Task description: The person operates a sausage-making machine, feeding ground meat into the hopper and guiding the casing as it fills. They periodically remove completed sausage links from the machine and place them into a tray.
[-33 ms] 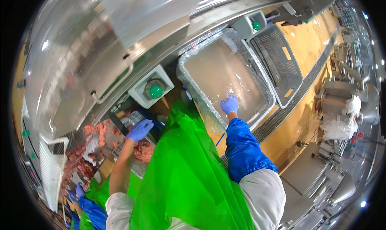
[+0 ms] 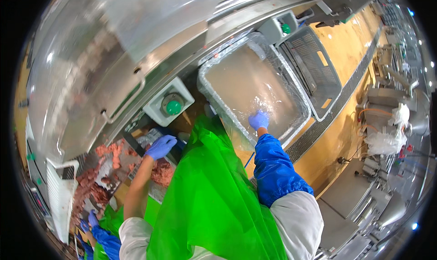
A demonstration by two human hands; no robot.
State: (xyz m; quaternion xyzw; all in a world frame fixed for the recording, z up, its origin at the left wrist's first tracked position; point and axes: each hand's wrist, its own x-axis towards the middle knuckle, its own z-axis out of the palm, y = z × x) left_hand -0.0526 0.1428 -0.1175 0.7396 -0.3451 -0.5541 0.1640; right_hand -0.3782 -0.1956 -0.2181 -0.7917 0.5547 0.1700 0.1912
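Observation:
My right hand [image 2: 258, 120], in a purple glove with a blue sleeve cover on the forearm, is at the near part of a large plastic-lined bin [image 2: 218, 100]. Cloudy brownish liquid [image 2: 243, 75] fills the bin, and it ripples and glints around the hand. The fingertips are hidden in the liquid, so whether they grip anything does not show. My left hand [image 2: 161, 147], also gloved in purple, hovers with its fingers stretched out, holding nothing. Below it is a tray of reddish ground meat [image 2: 162, 172].
Grey boxes with green buttons [image 2: 173, 107] sit along the steel machine [image 2: 123, 73]. A grey perforated crate [image 2: 314, 73] stands right of the bin. Meat pieces [image 2: 98, 191] lie on a surface at left, near a co-worker's gloved hands [image 2: 93, 218]. A floor drain [image 2: 314, 135] runs at right.
The view has shifted slightly, with the bin a little further left in the picture. Ripples around my right hand have changed shape. My left hand sits slightly further right in the picture.

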